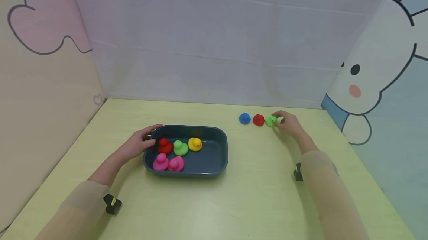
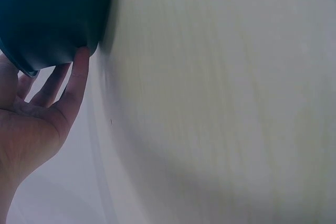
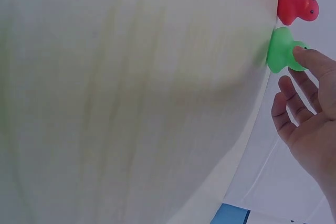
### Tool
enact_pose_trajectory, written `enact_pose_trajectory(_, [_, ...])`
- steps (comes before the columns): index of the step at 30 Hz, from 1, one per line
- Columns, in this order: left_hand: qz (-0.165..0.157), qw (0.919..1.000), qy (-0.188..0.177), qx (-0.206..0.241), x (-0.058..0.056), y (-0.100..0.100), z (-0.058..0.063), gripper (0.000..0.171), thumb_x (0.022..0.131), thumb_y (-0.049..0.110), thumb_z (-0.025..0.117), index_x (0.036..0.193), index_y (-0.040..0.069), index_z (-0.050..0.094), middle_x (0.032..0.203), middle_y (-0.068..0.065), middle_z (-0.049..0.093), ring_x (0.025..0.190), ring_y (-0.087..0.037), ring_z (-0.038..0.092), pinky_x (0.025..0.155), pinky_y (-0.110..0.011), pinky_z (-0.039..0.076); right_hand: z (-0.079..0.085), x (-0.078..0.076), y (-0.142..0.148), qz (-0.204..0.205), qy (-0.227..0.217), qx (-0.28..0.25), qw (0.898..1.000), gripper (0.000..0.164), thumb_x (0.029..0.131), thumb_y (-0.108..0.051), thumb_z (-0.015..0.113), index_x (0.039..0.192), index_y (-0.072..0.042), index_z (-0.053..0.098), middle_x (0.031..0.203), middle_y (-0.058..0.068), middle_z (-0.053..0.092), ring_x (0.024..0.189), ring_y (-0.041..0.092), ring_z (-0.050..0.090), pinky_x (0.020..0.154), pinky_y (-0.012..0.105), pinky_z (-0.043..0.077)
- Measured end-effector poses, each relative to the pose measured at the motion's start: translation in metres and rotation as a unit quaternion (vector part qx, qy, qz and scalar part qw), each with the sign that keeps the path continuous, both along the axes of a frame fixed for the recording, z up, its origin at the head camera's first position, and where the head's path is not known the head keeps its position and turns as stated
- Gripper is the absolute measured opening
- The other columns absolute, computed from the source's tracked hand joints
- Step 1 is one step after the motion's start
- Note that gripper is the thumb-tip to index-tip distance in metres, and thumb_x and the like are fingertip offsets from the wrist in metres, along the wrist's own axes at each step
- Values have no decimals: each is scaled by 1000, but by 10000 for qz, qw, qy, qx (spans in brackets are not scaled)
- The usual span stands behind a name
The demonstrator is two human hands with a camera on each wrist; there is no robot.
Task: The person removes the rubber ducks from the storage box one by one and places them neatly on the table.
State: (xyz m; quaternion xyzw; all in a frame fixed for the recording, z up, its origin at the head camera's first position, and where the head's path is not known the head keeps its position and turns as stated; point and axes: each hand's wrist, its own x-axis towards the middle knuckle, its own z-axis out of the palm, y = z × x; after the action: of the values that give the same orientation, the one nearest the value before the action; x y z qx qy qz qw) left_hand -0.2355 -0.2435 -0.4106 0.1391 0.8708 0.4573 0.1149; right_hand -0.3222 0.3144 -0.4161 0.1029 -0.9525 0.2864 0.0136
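My right hand pinches a small green rubber duck by its head, between thumb and forefinger. In the right wrist view the other fingers hang loosely below that green duck. Beside it sit a red duck and a blue duck, in a row. My left hand touches the left end of a dark blue tray, its fairly straight fingers against the outer wall. Inside the tray are a red duck, a green duck, a yellow duck and two pink ducks.
The pale yellow table has a white cloth wall behind it. Panels with cartoon drawings stand on both sides, a white figure on the right one. Black clips show at the wrists.
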Motion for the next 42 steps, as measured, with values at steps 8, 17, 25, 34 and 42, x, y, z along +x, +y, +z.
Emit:
enact_pose_trajectory(8, [-2,10000,-11,-2,0,0,1,54,94,13,51,146,19,36,144,-21,37,118,-43,48,90,-45,51,0,1,0,-35,45,-11,10000,40,88,-10,63,125,1,54,120,23,57,87,28,55,72,31,44])
enact_pose_trajectory(17, [-89,9999,47,-60,-4,-1,-2,54,94,14,53,145,18,37,137,-23,44,113,-39,52,86,-39,53,7,9,-6,-83,360,1,9993,47,86,-8,64,130,2,50,124,24,52,88,32,54,71,34,43])
enact_pose_trajectory(25, [-204,9997,42,-85,-6,-6,-1,57,94,24,57,146,17,35,138,-23,43,119,-41,49,89,-44,51,32,26,-28,-148,702,-114,9974,43,88,-11,63,128,-1,53,123,20,55,92,33,54,74,38,44])
enact_pose_trajectory(34, [-326,9994,130,-36,-13,-10,-8,63,91,31,61,147,17,34,142,-19,42,121,-40,47,90,-44,51,59,53,-62,12,884,-353,9955,41,87,-11,65,126,-4,55,119,18,59,90,30,57,73,39,47])
enact_pose_trajectory(42, [-476,9985,251,-76,-17,-9,-8,66,89,33,63,147,20,34,143,-18,41,125,-42,44,95,-51,46,72,74,-86,8,1009,-582,9932,38,88,-12,64,124,-8,58,116,12,61,90,26,57,69,34,48])
